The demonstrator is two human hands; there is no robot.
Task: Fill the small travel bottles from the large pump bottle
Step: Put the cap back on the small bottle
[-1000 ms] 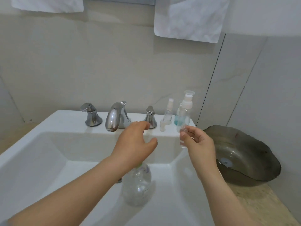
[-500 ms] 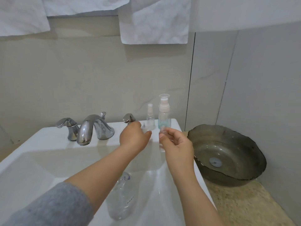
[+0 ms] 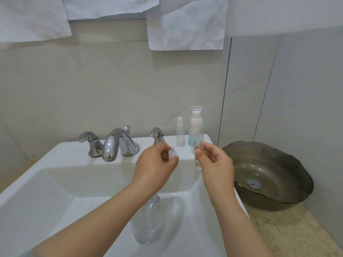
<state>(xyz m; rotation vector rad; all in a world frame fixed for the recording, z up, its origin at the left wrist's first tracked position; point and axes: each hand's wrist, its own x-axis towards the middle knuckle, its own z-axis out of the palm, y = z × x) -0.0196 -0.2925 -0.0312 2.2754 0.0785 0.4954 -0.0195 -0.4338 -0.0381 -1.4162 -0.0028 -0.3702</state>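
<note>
Under our left hand (image 3: 154, 164) the large pump bottle (image 3: 148, 225) lies in the sink (image 3: 55, 154). That hand pinches a small cap (image 3: 173, 154). Just beside it, our right hand (image 3: 215, 164) pinches a clear travel bottle (image 3: 199, 145), which could slip from so light a fingertip grip.

A pale tiled wall (image 3: 111, 86) fills the upper half of the frame, with a dark vertical joint right of centre. White towels (image 3: 187, 25) hang along the top edge. A white sink (image 3: 46, 182) spans the lower left, its chrome faucet (image 3: 113, 145) standing between two handles (image 3: 91, 143). At right, a dark glass bowl (image 3: 289, 164) sits on a speckled stone desk (image 3: 287, 230). The light is soft and even.
</note>
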